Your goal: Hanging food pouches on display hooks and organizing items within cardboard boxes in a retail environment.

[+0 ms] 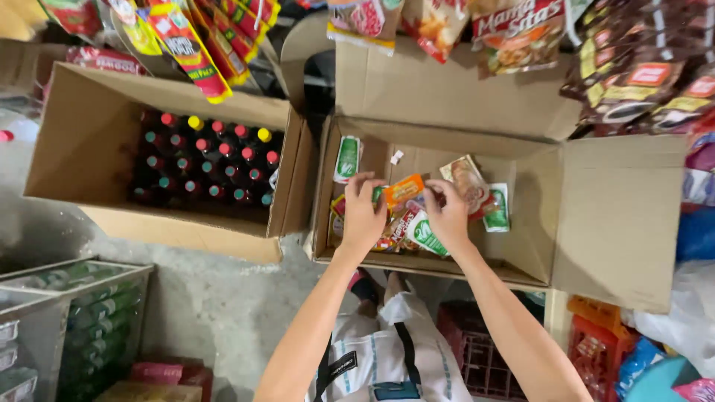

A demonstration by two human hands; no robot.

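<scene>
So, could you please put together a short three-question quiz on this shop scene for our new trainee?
1. True or false: both hands hold the orange sachet.
2. Which box holds capped bottles: A, the left box, or B, the right box?
3. Fill in: the white-and-green sachet leans against the right box's ____ wall.

Key: 1 true; 2 A; 3 back.
</scene>
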